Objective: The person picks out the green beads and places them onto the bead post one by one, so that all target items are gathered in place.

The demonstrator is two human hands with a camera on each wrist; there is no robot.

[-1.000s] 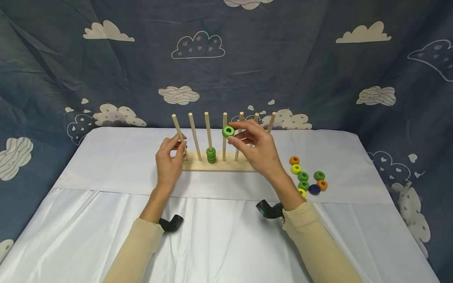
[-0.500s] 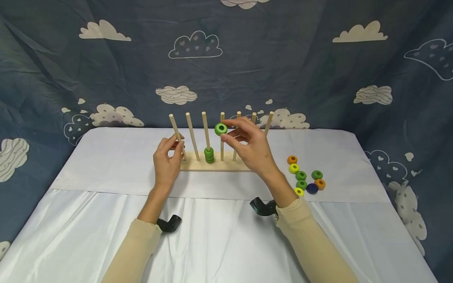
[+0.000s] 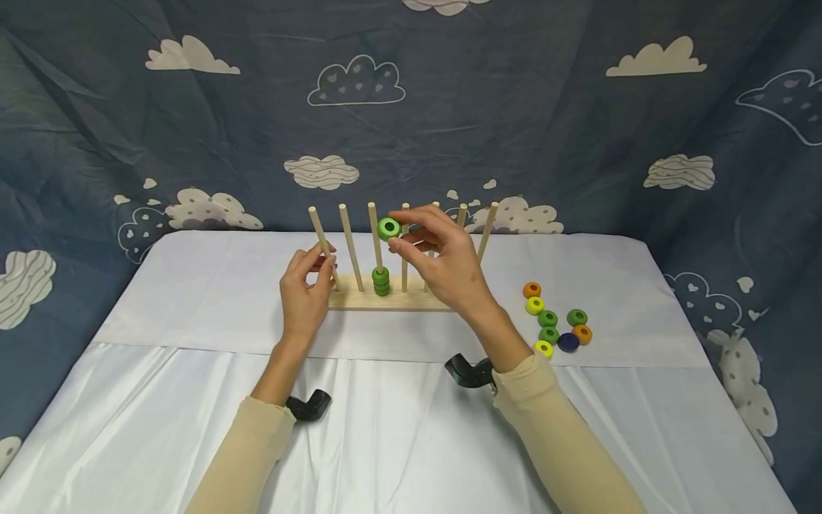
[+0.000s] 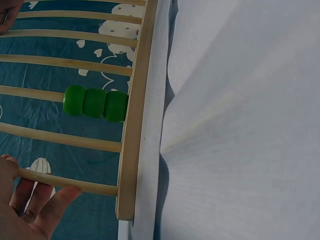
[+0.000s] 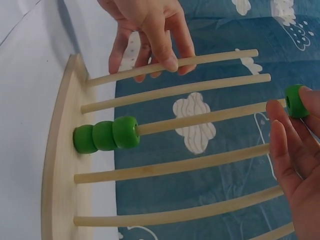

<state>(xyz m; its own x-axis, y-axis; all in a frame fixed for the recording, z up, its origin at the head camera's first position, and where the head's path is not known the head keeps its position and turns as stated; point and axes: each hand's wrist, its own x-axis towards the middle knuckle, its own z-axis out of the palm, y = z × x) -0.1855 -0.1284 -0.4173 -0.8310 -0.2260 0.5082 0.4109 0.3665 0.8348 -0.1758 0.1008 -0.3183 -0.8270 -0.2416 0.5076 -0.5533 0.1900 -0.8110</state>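
Green beads look smooth and glossy, the pegs plain wood (fairly matt).

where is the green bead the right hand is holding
In the head view, the green bead is pinched in the right hand, just right of the third rod from the left, higher than three stacked green beads.

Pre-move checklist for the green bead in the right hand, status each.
1. Bead gripped: ok, right hand pinches the green bead.
2. Rack held: ok, left hand grips the leftmost peg.
3. Stack low on peg: ok, three green beads sit at the foot of the third peg from the left.
4. Room above stack: ok, peg bare there.
5. Bead lined up: not ok, it appears right of that peg in the head view.
6. Bead touching peg tip: cannot tell.
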